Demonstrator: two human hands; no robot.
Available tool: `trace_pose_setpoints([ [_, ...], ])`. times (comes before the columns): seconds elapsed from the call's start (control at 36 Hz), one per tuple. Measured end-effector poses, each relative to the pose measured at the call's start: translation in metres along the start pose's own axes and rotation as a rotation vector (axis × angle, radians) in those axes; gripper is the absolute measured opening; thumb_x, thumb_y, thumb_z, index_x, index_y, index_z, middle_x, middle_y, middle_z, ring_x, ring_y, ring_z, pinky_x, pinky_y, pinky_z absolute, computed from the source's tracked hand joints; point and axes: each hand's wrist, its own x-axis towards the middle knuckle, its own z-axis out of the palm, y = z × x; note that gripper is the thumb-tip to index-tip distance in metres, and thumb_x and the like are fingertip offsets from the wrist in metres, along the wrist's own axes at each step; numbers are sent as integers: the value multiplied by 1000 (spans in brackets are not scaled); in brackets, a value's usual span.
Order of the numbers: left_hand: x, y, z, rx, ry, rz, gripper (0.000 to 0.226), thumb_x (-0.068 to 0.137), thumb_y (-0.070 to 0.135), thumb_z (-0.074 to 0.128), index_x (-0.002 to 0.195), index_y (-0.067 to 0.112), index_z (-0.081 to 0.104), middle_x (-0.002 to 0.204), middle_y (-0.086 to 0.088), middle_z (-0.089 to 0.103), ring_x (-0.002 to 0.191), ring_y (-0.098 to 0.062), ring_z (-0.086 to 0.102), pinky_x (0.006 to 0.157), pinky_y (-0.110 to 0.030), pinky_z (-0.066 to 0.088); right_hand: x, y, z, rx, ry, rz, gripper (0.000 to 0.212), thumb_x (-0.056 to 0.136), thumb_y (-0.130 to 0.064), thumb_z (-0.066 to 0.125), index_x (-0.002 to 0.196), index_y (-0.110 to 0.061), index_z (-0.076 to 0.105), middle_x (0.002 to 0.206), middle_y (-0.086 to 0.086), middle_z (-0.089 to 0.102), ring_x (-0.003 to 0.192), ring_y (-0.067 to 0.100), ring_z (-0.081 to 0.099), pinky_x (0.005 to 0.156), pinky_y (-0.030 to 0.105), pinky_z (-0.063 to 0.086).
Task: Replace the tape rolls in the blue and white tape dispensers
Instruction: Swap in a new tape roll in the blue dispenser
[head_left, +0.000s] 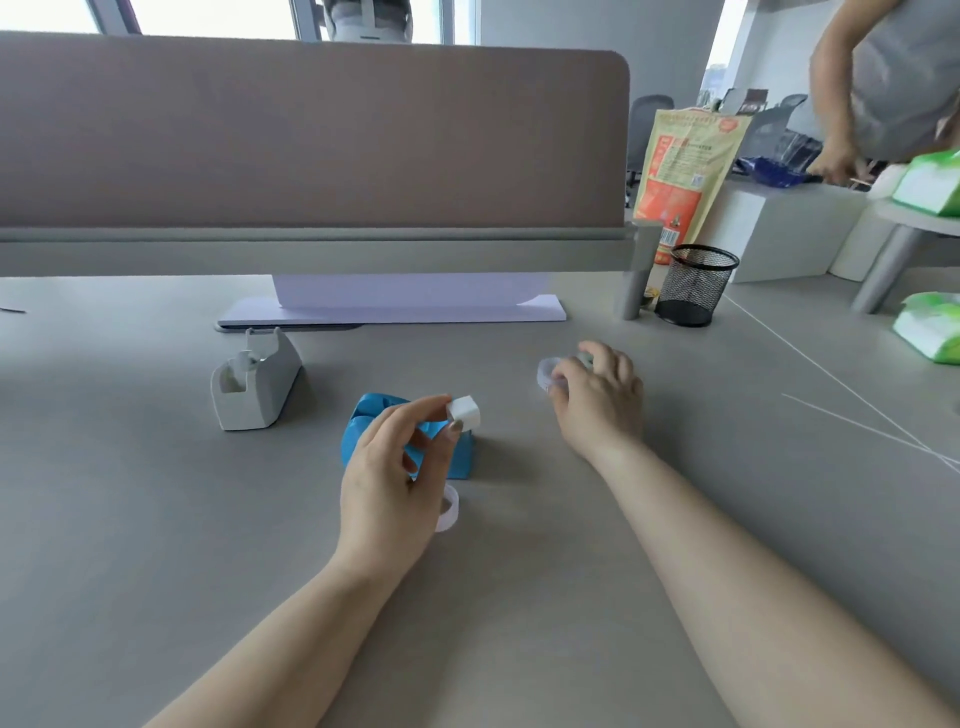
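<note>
The blue tape dispenser stands at the middle of the grey desk, partly hidden behind my left hand. That hand pinches a small white spool core between thumb and fingers, just above the blue dispenser. A clear tape roll lies on the desk beside my left palm. My right hand rests further right, its fingers closed on another clear tape roll lying on the desk. The white tape dispenser stands to the left, untouched.
A desk divider panel closes off the back, with a stack of white paper under it. A black mesh pen cup and an orange bag stand at the back right. Green packs and another person are at the far right.
</note>
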Motion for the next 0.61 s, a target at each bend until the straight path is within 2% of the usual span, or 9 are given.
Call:
trace_pose_setpoints([
  [0.17, 1, 1, -2, -25, -15, -19, 17, 89, 26, 59, 104, 28, 65, 94, 16, 63, 81, -10, 57, 66, -7, 40, -18, -6, -8, 129, 50, -52, 11, 86, -19, 60, 93, -14, 66, 133, 10, 51, 126, 35, 39, 96, 39, 35],
  [0.25, -2, 2, -6, -53, -10, -38, 17, 89, 29, 57, 105, 27, 65, 95, 15, 64, 83, -11, 58, 65, -7, 39, -38, -19, -17, 358, 87, -8, 8, 85, -16, 63, 88, -10, 66, 110, 10, 63, 109, 34, 53, 89, 34, 37],
  [0.31, -6, 4, -11, -69, -11, -45, 18, 89, 29, 58, 105, 26, 65, 96, 14, 65, 82, -8, 57, 64, -6, 39, -57, -36, -29, 588, 59, 95, 10, 87, -22, 61, 88, -12, 64, 94, 4, 63, 96, 26, 57, 81, 33, 41],
  [0.39, -12, 5, -20, -94, -14, -53, 17, 90, 28, 57, 105, 26, 66, 95, 17, 64, 82, -5, 56, 64, -7, 40, -87, -60, -44, 851, 28, 219, 14, 89, -32, 60, 94, -19, 62, 100, -1, 65, 94, 15, 59, 80, 26, 44],
  [0.47, -18, 8, -32, -144, -10, -64, 14, 90, 27, 57, 102, 30, 65, 93, 17, 63, 82, -4, 56, 63, -9, 40, -107, -78, -54, 1016, 109, 241, 8, 89, -26, 60, 96, -22, 62, 103, -2, 66, 98, 13, 60, 84, 23, 45],
  [0.53, -24, 5, -42, -150, -11, -68, 15, 90, 24, 58, 102, 29, 66, 92, 17, 63, 82, -3, 56, 63, -9, 40, -118, -89, -58, 1171, 86, 295, 4, 89, -25, 61, 92, -27, 61, 99, -7, 67, 95, 8, 62, 80, 19, 44],
  [0.61, -28, -1, -50, -175, -8, -99, 17, 90, 20, 59, 103, 27, 66, 96, 12, 65, 83, -3, 57, 65, -8, 42, -131, -101, -60, 1322, 10, 323, 4, 89, -22, 61, 92, -25, 62, 95, -7, 69, 90, 4, 65, 80, 18, 47],
])
